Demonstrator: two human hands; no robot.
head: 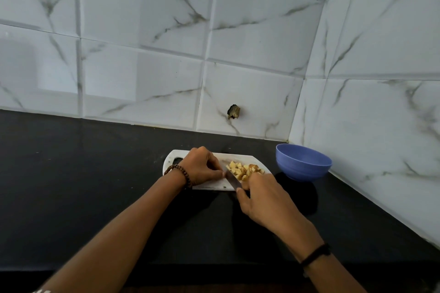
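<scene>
Fingers, right hand [262,197]: are wrapping round the handle of the kitchen knife [232,179], hiding most of it, thumb lying along the near side.
Fingers, left hand [202,166]: are curling inward, thumb and fingertips meeting right at the blade; whether they are pinching anything is not showing.
Knife: is pointing away from the person, blade resting across the white cutting board [209,184], just left of the food.
Diced pieces [245,170]: are lying in a small pale-yellow heap on the board's right half, touching the blade.
Board: is sitting on the black countertop [95,185], near the marble-tiled wall [142,54].
Blue bowl [303,162]: is standing upright just beside the board's right end, in the corner.
Wrists: are wearing a beaded bracelet [181,172] on the left and a black band [315,254] on the right.
</scene>
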